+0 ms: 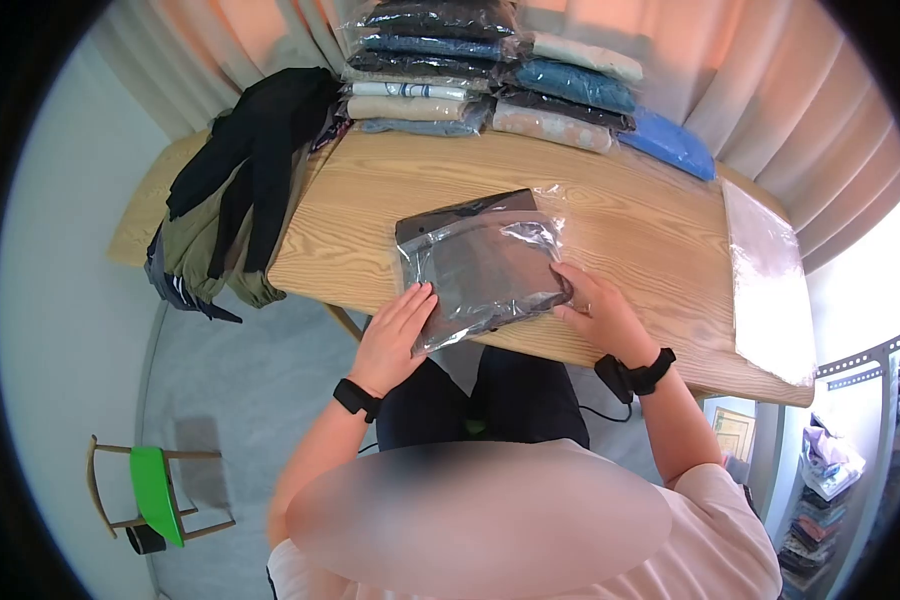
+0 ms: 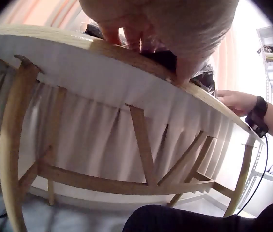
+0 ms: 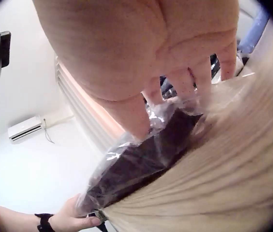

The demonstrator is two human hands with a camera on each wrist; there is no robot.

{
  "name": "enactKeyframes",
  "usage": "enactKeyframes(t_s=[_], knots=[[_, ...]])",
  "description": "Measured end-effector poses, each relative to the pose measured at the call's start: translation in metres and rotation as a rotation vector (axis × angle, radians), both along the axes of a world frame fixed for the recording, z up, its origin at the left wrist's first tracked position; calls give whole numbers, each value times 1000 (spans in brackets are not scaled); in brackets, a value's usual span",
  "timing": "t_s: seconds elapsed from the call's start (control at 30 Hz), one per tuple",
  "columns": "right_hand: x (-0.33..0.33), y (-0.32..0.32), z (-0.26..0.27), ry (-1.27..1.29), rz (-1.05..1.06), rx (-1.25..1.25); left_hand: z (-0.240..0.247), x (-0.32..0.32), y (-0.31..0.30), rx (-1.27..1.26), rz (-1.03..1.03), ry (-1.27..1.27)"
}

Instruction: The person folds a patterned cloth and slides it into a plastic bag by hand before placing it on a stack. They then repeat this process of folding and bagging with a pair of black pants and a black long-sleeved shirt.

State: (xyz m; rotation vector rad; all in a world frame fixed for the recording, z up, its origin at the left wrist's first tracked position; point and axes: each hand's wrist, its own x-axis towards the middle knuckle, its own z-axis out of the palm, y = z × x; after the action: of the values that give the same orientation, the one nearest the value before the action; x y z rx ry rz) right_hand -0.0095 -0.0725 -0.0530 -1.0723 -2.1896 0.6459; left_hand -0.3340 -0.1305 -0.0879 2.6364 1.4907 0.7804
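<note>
A clear plastic bag [image 1: 480, 262] with dark folded cloth inside lies slightly askew at the table's near edge. Its dark top edge [image 1: 470, 210] points toward the back. My left hand [image 1: 395, 340] rests on the bag's lower left corner, fingers straight and side by side. At the right edge, my right hand [image 1: 610, 315] pinches the bag between thumb and fingers. The right wrist view shows the bag [image 3: 146, 159] under the right hand [image 3: 146, 53], with dark cloth through the film. In the left wrist view the left hand [image 2: 165, 24] hides most of the bag.
Stacks of bagged folded clothes [image 1: 420, 70] stand at the back, a blue bagged one [image 1: 670, 143] beside them. Loose dark and olive clothes [image 1: 240, 180] hang over the left side. Flat clear bags [image 1: 770, 280] lie at the right. A green-seated chair [image 1: 155, 495] stands lower left.
</note>
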Motion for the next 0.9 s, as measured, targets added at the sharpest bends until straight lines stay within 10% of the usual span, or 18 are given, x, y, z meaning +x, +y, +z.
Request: enactKeyframes(t_s=[0.4,0.73,0.9], knots=[[34,12,39,214,123,-275,65,-2,22,110,-2,-324],[-7,84,45,351,173,-401,99,-18,76,-379,56,-1131],[-16,92,30,407,294,-608,61,-26,68,-534,8,-1047]])
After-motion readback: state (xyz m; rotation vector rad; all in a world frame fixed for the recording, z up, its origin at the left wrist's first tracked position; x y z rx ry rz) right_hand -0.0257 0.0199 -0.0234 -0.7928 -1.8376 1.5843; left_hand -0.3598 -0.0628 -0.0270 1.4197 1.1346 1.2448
